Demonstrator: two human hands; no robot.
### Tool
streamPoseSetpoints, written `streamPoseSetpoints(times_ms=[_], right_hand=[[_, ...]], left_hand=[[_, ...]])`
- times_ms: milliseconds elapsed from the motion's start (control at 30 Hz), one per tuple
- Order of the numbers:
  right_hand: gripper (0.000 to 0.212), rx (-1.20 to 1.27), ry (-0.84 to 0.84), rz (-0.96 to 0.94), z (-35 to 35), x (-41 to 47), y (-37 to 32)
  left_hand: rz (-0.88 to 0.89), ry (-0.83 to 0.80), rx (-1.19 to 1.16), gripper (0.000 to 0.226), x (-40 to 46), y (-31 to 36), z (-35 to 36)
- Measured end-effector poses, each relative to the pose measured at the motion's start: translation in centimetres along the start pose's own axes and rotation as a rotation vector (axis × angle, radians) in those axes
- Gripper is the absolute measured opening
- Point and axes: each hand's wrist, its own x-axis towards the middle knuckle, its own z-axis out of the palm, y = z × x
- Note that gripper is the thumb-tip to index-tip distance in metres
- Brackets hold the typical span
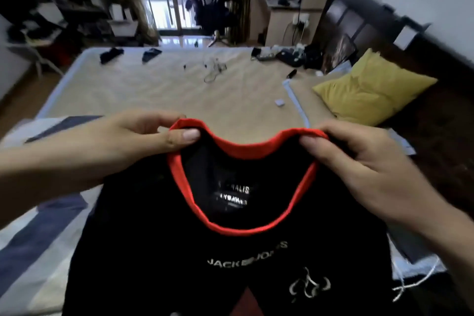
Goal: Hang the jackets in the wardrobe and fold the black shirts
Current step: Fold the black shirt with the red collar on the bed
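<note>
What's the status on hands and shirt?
Left hand and right hand: each grip pinching the red collar. Black shirt held up, unfolded. Bed ahead mostly bare.

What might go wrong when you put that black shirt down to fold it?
The black shirt is held only at its red collar, pinched by the left hand and right hand, so it may land crooked. The cable and small white box on the bed could end up underneath.
</note>
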Motion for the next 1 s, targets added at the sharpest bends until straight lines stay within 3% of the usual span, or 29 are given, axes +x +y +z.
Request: streamPoseSetpoints(times_ms=[67, 133, 200, 267, 400, 533, 633, 733, 900, 1000], right_hand=[[0.046, -0.026, -0.027, 0.184, 2.6, 3.5, 7.5], [0.056, -0.02, -0.078, 0.328, 5.9, 6.5, 16.0], [0.044, -0.01, -0.115, 0.422, 9.5, 8.4, 23.9], [0.033, -0.012, -0.16, 0.512, 13.5, 9.4, 31.8], [0.029, 0.014, -0.342, 0.706, 21.6, 8.2, 43.8], [0.061, 0.064, -0.413, 0.812, 28.0, 5.5, 50.0], [0.049, 0.014, -0.356, 0.773, 30.5, 6.8, 53.1], [0.026, 0.013, -0.218, 0.765, 31.8, 10.4, 57.1], [0.036, 0.003, -0.302, 0.793, 33.3, 16.8, 64.0], [0.041, -0.003, -0.265, 0.765, 33.3, 20.7, 66.9]], left_hand=[[-0.059, 0.03, -0.002, 0.041, 4.4, -3.1, 1.0], [-0.034, 0.073, 0.106, 0.054, 9.6, -8.1, 1.3], [-0.047, 0.107, 0.208, 0.049, 14.0, -14.8, 1.2], [-0.178, 0.179, 0.258, 0.036, 17.6, -22.0, 1.4], [-0.326, 0.195, 0.166, 0.026, 21.4, -35.5, 3.5], [-0.47, 0.156, 0.068, 0.032, 22.2, -45.5, 5.7], [-0.501, 0.194, 0.033, 0.042, 23.8, -50.6, 5.7], [-0.507, 0.287, 0.03, 0.029, 27.4, -54.0, 4.0], [-0.486, 0.345, 0.152, 0.028, 34.2, -58.3, 0.5], [-0.496, 0.432, 0.191, 0.032, 37.7, -60.0, -1.9]])
